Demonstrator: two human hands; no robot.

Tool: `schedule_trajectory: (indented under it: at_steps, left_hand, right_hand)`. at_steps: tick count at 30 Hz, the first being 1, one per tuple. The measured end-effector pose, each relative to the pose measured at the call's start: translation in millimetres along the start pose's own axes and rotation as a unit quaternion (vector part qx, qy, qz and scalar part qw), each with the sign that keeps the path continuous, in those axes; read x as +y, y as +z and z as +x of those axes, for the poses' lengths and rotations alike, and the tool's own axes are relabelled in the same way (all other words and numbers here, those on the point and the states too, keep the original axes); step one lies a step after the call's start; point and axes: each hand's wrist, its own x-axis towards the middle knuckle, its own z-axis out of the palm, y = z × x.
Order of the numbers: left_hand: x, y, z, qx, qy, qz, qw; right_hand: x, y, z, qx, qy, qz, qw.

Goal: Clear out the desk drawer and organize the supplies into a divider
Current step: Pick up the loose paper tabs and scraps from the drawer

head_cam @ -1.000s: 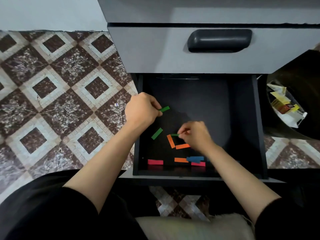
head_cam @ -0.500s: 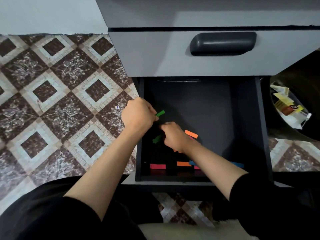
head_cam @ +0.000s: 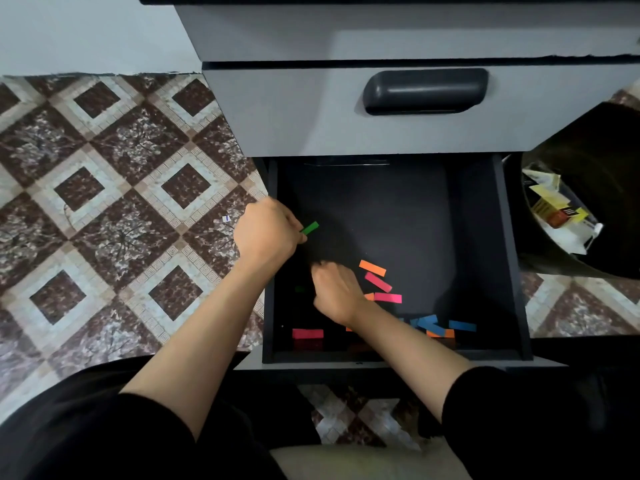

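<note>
On patterned tile floor [head_cam: 114, 209]: grey cabinet [head_cam: 294, 112], open black drawer [head_cam: 509, 254], bin [head_cam: 595, 168] right.

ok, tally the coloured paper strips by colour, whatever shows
pink strips: 3
orange strips: 4, two partly hidden
blue strips: at least 3, overlapping
green strips: 2, one in left hand
total: at least 12

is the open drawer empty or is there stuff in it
Not empty: an orange strip, a pink strip and a blue strip lie loose in the drawer, and the left hand pinches a green strip.
</note>
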Motion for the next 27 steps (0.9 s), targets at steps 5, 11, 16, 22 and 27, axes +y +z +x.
schedule_trajectory:
  at_steps: [5, 11, 16, 22, 27]
  left_hand:
    - [1.5, 1.2, 1.6, -0.009, 0.017, -0.035, 0.999]
    - [17.8, 22.3, -17.9, -0.13, 0.009, -0.207, 0.97]
    - [40.8, 29.0, -43.6, -0.205, -0.022, -0.272, 0.94]
    - [54.3, 27.7, -61.2, -0.247, -0.023, -0.325, 0.913]
    - [59.1, 30.8, -68.7, -0.263, -0.034, -0.414, 0.871]
  right_hand:
    - [-1.3, 1.3, -11.3, 0.007, 0.079, 0.119, 0.99]
    - [41.0, -54.0, -48.8, -0.057, 0.253, 0.362, 0.895]
    - [70.1, -100.9, -97.2, -0.034, 0.269, 0.431, 0.861]
    - [83.6, -121.6, -101.3, 0.11, 0.268, 0.56, 0.776]
    - [69.5, -121.4, -91.9, 0.128, 0.23, 0.591, 0.762]
